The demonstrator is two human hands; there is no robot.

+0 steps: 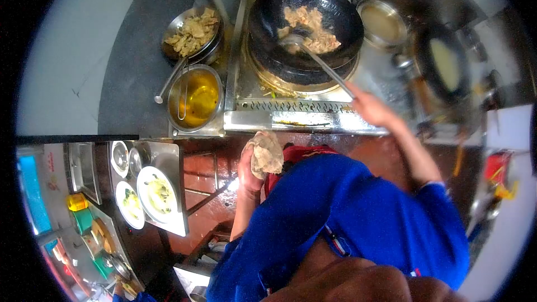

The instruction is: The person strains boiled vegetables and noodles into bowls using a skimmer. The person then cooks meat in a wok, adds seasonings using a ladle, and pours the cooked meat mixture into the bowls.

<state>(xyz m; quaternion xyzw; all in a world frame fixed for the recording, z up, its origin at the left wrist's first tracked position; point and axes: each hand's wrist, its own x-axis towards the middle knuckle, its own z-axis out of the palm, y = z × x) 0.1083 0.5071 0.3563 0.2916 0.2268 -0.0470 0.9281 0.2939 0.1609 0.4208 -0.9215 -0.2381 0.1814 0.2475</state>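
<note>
My right hand (372, 109) is closed around the long handle of a metal ladle (324, 67). The ladle's head rests among browned meat-like pieces (321, 40) in a large black wok (267, 36) on the stove. Down in front of the stove edge, my left hand (245, 168) grips a crumpled, stained beige rag (267, 155). The rag hides part of its fingers, and it is apart from the wok.
Left of the wok, a handled strainer (182, 62) holds fried pieces above a pot of yellow oil (208, 92). To the right are a round metal pan (383, 22) and a second dark wok (430, 59). Plates of food (174, 204) stand on a side table at left.
</note>
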